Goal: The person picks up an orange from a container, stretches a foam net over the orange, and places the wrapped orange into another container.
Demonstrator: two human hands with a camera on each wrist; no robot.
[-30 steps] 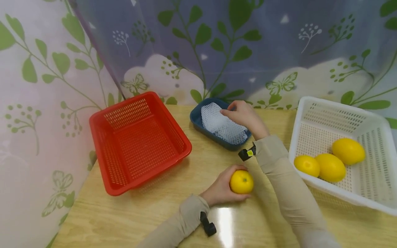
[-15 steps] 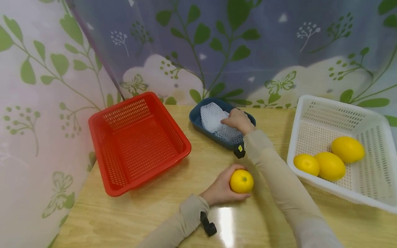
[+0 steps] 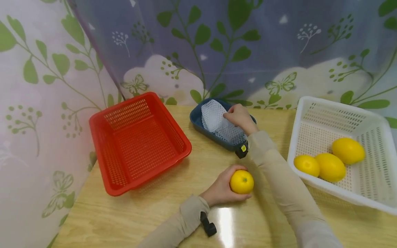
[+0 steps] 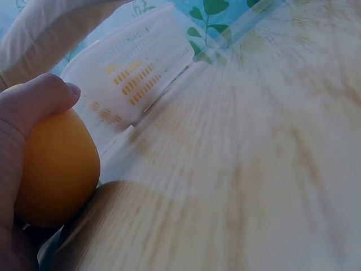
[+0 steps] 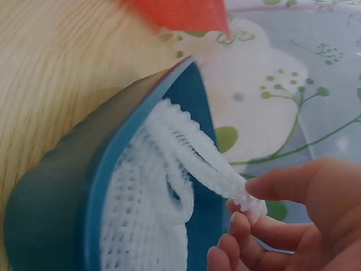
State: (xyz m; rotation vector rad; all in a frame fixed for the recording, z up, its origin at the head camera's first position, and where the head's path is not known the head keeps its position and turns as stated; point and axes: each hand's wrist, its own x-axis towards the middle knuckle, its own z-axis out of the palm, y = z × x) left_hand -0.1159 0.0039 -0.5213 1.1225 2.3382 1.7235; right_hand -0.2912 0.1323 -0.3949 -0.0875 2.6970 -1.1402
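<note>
My left hand (image 3: pixel 224 187) grips a lemon (image 3: pixel 242 182) on its side, over the front part of the table, with its stem end showing. In the left wrist view the thumb lies over the top of the lemon (image 4: pixel 59 169). Above the dark blue tray (image 3: pixel 198 128), my right hand (image 3: pixel 240 117) pinches the edge of a white foam fruit net (image 3: pixel 212 115). The right wrist view shows that foam net (image 5: pixel 225 183) between the thumb and fingers, its end lifted toward the tray's rim. More white netting (image 3: pixel 231 133) lies in the tray under the hand.
A red plastic basket (image 3: pixel 183 151) stands left of the tray, with nothing visible in it. At the right, a white basket (image 3: pixel 294 137) holds several lemons (image 3: pixel 348 151). A patterned curtain (image 3: pixel 173 38) hangs behind the wooden table (image 3: pixel 124 217).
My right hand lowered into the tray, then rose slightly, now pinching the net's edge. My left hand and its lemon stay in place.
</note>
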